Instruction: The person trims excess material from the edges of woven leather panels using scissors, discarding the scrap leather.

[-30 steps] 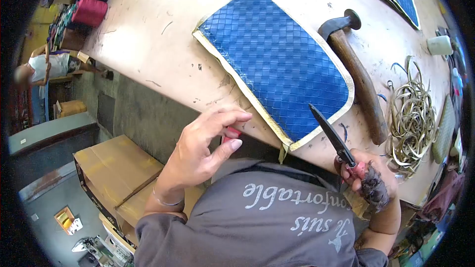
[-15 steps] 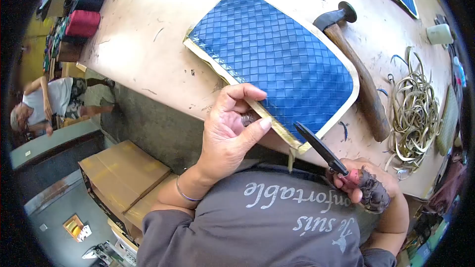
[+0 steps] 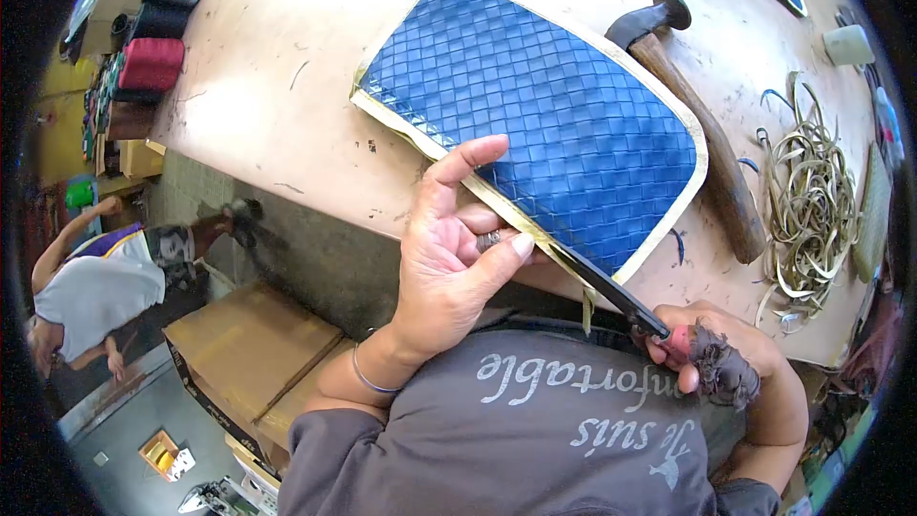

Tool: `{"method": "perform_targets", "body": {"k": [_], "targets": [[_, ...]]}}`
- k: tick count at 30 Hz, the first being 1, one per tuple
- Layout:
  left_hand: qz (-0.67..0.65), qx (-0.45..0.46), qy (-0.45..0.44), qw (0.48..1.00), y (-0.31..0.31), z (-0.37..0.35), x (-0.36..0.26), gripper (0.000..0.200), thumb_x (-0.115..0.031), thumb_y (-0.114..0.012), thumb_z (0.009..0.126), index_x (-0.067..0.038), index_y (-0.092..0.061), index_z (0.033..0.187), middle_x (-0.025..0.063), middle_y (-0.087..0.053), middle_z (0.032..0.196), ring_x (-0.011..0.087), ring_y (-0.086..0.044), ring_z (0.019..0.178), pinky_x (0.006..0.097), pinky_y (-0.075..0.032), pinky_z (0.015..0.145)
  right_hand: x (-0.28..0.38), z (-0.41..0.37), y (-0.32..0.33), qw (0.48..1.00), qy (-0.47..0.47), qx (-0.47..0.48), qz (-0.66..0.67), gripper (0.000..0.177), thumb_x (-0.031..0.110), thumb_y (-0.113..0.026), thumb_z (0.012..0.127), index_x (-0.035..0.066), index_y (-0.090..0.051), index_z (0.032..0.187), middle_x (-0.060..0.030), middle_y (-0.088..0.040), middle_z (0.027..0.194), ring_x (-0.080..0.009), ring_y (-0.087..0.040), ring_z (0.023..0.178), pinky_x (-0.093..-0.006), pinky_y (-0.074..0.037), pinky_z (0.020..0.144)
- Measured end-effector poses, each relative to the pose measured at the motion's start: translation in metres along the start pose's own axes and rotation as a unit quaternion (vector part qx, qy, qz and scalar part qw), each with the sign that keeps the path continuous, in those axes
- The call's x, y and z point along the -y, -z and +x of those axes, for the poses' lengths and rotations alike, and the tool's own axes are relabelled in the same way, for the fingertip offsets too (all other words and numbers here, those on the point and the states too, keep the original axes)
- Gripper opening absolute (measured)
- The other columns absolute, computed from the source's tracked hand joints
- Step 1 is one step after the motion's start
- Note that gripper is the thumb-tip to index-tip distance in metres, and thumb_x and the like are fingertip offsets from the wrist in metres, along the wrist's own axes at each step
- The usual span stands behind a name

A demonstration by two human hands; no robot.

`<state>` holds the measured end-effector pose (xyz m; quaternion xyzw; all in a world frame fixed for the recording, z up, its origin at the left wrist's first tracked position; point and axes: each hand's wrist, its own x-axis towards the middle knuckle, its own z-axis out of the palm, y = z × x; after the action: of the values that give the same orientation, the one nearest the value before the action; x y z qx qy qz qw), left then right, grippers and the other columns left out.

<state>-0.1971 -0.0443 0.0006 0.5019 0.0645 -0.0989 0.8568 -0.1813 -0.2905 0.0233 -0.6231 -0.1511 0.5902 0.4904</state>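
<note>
Has the panel resting on the table, at one o'clock from the middle of the view, blue and woven, slanting from ten to four o'clock, with pale edging around it; brings the left hand to the panel's seven o'clock side; sets the thumb at the edging, just beside the tip of the scissors; stretches the index finger over the panel toward one o'clock, well apart from the thumb; curls the other fingers between, one with a ring; cannot tell of any firm pinch on the edging, with the underside hidden; wears a bracelet on the left wrist; closes the right hand at the panel's five o'clock, fingers clamped round the red, dark-wrapped handle; points the blades toward ten o'clock, tip at the lower edging; cannot tell the blades as parted or together; shows a loose end hanging at the panel's five o'clock corner; has a hammer just beside the panel at three o'clock, head toward eleven; shows tangled strips at three o'clock in the view, a cup at two, a red spool at ten, another person at nine, a box at eight.
</note>
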Motion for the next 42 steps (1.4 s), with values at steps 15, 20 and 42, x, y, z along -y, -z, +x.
{"method": "perform_targets", "body": {"k": [15,20,42], "targets": [[-0.006,0.003,-0.022,1.0,0.0,0.002,0.006,0.059,0.011,-0.045,0.075,-0.002,-0.017,0.125,0.0164,-0.045,0.108,0.0187,-0.051,0.096,0.0302,-0.046,0.081,0.006,-0.007,-0.005,0.992,-0.084,-0.035,0.093,0.058,0.056,-0.043,0.074,-0.001,-0.05,0.077,-0.0023,-0.047,0.066,-0.0071,-0.041,0.051,-0.019,-0.031,0.044],[-0.02,-0.003,-0.017,1.0,-0.002,0.001,0.004,0.058,0.011,-0.044,0.075,-0.002,-0.017,0.125,0.0172,-0.045,0.107,0.0197,-0.051,0.096,0.0313,-0.045,0.082,0.011,-0.007,-0.007,0.992,-0.079,-0.038,0.095,0.058,0.056,-0.043,0.073,-0.001,-0.05,0.077,-0.0023,-0.047,0.066,-0.0073,-0.041,0.052,-0.0191,-0.031,0.045],[-0.018,0.016,-0.02,1.0,-0.001,0.0,0.004,0.053,0.01,-0.041,0.077,-0.001,-0.019,0.124,0.017,-0.05,0.104,0.0174,-0.051,0.095,0.0297,-0.043,0.083,0.017,0.004,-0.006,0.997,-0.034,-0.058,-0.043,0.038,0.037,-0.061,0.069,0.003,-0.044,0.072,-0.0104,-0.046,0.056,-0.0267,-0.047,0.051,-0.0348,-0.037,0.048]]}}
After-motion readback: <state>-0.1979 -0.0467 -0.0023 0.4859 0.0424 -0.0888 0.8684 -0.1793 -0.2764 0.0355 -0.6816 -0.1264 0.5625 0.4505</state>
